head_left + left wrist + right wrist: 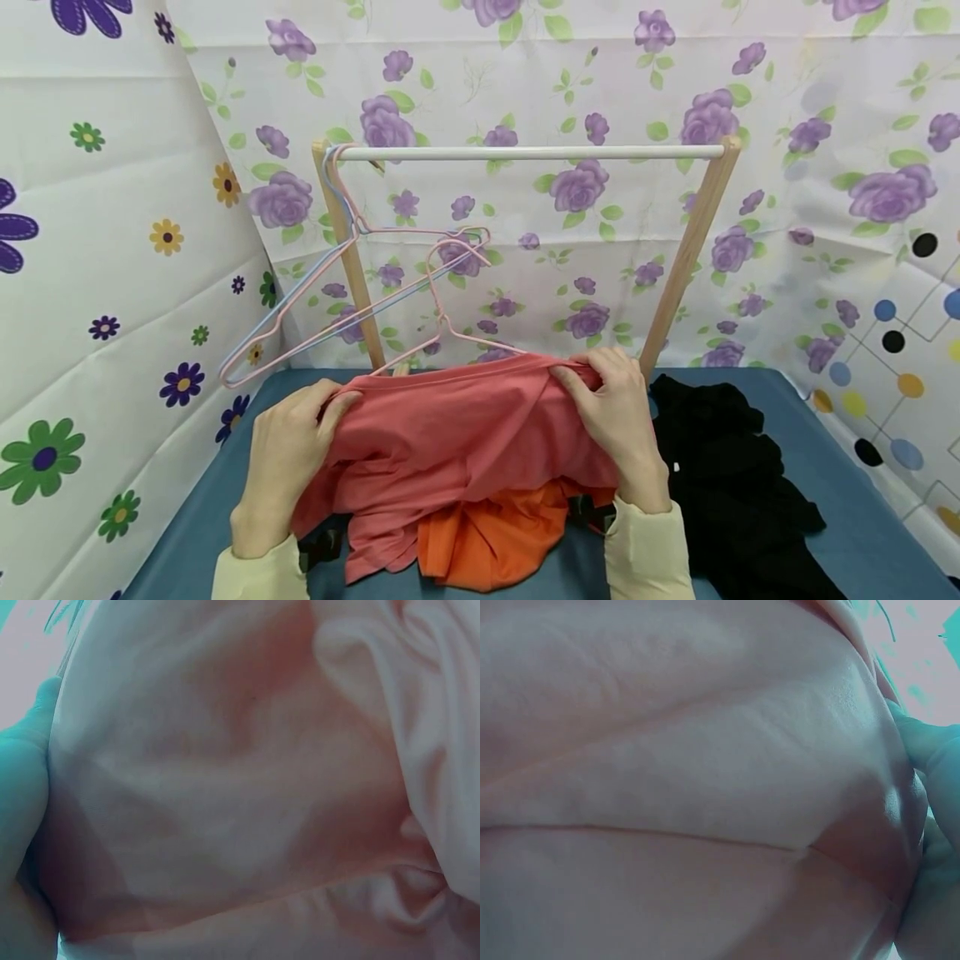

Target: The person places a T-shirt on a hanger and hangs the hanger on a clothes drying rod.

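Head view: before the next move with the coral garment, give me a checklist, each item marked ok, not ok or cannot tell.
1. Left grip: ok; the left hand pinches the upper edge of the coral garment.
2. Right grip: ok; the right hand pinches that edge too.
3. Front pink hanger inside the garment: cannot tell; fabric hides its lower part.
4. Its hook on the rail: not ok; it sits below the rail.
5. Hook free of the hung hangers: cannot tell; they overlap in view.
6. Orange garment apart from the coral one: cannot tell; the coral fabric partly covers it in view.
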Demonstrator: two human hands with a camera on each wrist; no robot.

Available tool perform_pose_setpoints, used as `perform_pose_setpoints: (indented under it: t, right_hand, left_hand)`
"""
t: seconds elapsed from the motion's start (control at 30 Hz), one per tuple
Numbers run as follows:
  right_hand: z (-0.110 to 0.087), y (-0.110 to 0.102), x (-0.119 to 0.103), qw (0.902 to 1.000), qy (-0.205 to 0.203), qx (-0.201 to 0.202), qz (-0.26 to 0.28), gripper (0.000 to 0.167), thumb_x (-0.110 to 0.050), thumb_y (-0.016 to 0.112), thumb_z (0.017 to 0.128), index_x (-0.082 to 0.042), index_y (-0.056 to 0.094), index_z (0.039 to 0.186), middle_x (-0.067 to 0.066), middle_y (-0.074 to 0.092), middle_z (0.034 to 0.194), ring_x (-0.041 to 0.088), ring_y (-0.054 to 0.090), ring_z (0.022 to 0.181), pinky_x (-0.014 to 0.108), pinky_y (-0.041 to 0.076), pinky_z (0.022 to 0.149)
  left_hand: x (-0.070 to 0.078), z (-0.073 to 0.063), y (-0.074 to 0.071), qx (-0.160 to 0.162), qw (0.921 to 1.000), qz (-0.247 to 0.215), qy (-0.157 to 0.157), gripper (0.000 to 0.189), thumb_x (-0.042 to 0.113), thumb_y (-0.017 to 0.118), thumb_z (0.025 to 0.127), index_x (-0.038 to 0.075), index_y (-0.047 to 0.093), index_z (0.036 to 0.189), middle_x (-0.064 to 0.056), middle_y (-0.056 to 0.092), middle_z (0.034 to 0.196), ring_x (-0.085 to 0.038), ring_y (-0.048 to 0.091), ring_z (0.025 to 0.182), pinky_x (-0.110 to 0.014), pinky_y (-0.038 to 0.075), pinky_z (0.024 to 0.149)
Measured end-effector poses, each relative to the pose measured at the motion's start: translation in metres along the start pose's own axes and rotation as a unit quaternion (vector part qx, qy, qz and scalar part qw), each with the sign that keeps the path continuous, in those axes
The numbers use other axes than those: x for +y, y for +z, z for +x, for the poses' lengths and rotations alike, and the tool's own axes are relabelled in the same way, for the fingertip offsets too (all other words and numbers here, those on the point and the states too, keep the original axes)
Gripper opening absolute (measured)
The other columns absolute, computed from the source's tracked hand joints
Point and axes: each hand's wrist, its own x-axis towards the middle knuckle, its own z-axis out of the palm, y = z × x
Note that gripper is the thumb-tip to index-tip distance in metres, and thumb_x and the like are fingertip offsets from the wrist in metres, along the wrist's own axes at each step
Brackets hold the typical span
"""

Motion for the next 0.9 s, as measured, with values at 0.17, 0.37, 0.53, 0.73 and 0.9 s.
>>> perform_pose_setpoints:
  t: [0.17, 0.37, 0.53, 0.73, 0.9]
  right_hand:
    - [0.001, 0.000, 0.000, 1.0000, -0.003, 0.000, 0.002, 0.017, -0.022, 0.080, 0.083, -0.009, 0.072, 0.090, 0.005, 0.065, 0.084, 0.022, 0.053, 0.081, 0.042, 0.039, 0.079]
    - [0.003, 0.001, 0.000, 0.9999, -0.010, -0.002, 0.002, 0.017, -0.020, 0.081, 0.082, -0.008, 0.073, 0.091, 0.006, 0.066, 0.085, 0.022, 0.053, 0.081, 0.041, 0.041, 0.076]
    - [0.001, -0.001, 0.003, 0.9997, -0.016, -0.008, 0.015, 0.017, -0.018, 0.082, 0.081, -0.008, 0.073, 0.092, 0.004, 0.066, 0.086, 0.018, 0.055, 0.082, 0.036, 0.045, 0.070]
    - [-0.002, -0.003, 0.009, 0.9993, -0.023, -0.009, 0.027, 0.019, -0.014, 0.083, 0.079, -0.009, 0.073, 0.094, 0.001, 0.066, 0.088, 0.015, 0.057, 0.083, 0.032, 0.047, 0.068]
    - [-0.002, -0.005, 0.012, 0.9990, -0.018, -0.024, 0.032, 0.020, -0.015, 0.082, 0.080, -0.010, 0.074, 0.097, 0.000, 0.067, 0.091, 0.014, 0.059, 0.084, 0.031, 0.049, 0.069]
  left_hand:
    - [-0.001, 0.000, 0.000, 0.000, 1.0000, -0.001, 0.001, 0.012, 0.017, 0.076, 0.085, 0.010, 0.067, 0.086, -0.004, 0.063, 0.071, -0.020, 0.060, 0.061, -0.041, 0.049, 0.054]
    - [-0.002, 0.000, -0.002, -0.005, 1.0000, -0.004, 0.001, 0.012, 0.017, 0.076, 0.085, 0.010, 0.066, 0.086, -0.004, 0.062, 0.071, -0.019, 0.059, 0.060, -0.041, 0.048, 0.054]
    - [-0.003, -0.001, -0.004, -0.013, 0.9998, -0.016, 0.001, 0.011, 0.014, 0.077, 0.084, 0.011, 0.066, 0.086, -0.002, 0.061, 0.070, -0.017, 0.057, 0.060, -0.040, 0.047, 0.056]
    - [-0.001, -0.001, -0.002, -0.018, 0.9996, -0.021, 0.000, 0.011, 0.014, 0.076, 0.085, 0.011, 0.066, 0.086, -0.002, 0.061, 0.070, -0.016, 0.056, 0.060, -0.039, 0.047, 0.055]
    - [-0.002, -0.001, -0.003, -0.012, 0.9997, -0.019, -0.008, 0.010, 0.015, 0.076, 0.085, 0.010, 0.067, 0.086, -0.003, 0.062, 0.071, -0.018, 0.058, 0.060, -0.039, 0.047, 0.055]
